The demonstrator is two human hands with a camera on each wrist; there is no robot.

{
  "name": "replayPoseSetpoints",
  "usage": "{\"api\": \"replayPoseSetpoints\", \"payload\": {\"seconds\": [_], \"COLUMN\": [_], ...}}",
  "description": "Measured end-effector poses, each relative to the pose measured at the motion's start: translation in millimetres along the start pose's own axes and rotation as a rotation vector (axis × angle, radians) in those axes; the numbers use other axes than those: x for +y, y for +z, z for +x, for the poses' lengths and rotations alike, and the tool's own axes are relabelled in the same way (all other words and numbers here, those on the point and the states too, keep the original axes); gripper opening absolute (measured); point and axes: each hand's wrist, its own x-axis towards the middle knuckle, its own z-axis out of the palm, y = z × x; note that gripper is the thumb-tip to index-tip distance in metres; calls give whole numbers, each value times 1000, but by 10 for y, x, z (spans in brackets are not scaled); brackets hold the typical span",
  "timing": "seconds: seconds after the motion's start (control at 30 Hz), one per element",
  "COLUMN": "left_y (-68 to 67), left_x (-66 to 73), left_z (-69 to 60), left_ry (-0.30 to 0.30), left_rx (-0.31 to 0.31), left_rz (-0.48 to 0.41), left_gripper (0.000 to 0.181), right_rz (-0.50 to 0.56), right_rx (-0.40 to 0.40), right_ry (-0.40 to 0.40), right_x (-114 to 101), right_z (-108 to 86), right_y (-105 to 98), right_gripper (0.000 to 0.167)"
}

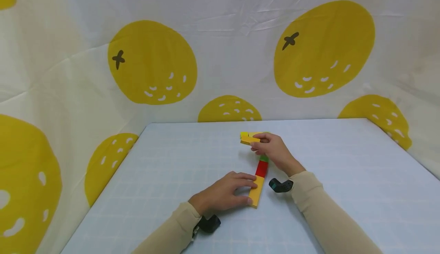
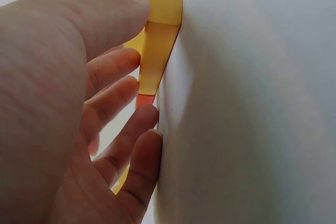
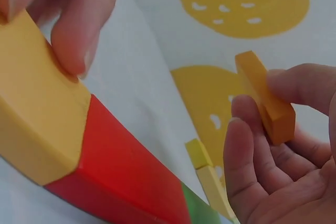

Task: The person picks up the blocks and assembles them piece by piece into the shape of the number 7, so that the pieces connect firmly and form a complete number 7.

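Observation:
My right hand (image 1: pixel 275 152) pinches a small orange-yellow wooden block (image 3: pixel 273 106) between thumb and fingers, raised above the table. My left hand (image 1: pixel 225 191) rests against a long orange-yellow block (image 1: pixel 256 193), its thumb by the near end and its fingertips along the left side and top. Beyond that block a red block (image 1: pixel 262 169) and a green block (image 1: pixel 264 158) continue the line, end to end. At the far end a bright yellow block (image 3: pixel 197 153) meets a pale yellow block (image 3: pixel 212 182), making a corner. The right hand hides part of the far stretch.
A pale checked cloth covers the table (image 1: pixel 172 151). Behind and to the left hangs a white curtain (image 1: pixel 237 55) printed with big yellow fruit. A black wrist camera (image 1: pixel 280 185) sits by the right wrist, and another black camera (image 1: pixel 209 224) by the left.

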Motion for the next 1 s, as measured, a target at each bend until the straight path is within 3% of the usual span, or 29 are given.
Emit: {"api": "replayPoseSetpoints", "payload": {"seconds": [0.27, 0.4, 0.67, 1.0], "left_y": [13, 4, 20, 14], "left_x": [-13, -18, -27, -27], "left_z": [-4, 5, 20, 20], "left_ry": [11, 17, 10, 11], "left_rx": [0, 0, -7, 1], "left_rz": [14, 18, 16, 28], "left_gripper": [44, 44, 44, 43], "right_rz": [-101, -106, -281, -279], "right_rx": [-17, -18, -31, -3], "right_ry": [67, 61, 7, 4], "right_x": [-52, -68, -34, 23], "right_z": [126, 207, 383, 485], "right_y": [-27, -34, -99, -122], "right_gripper": [42, 40, 40, 44]}}
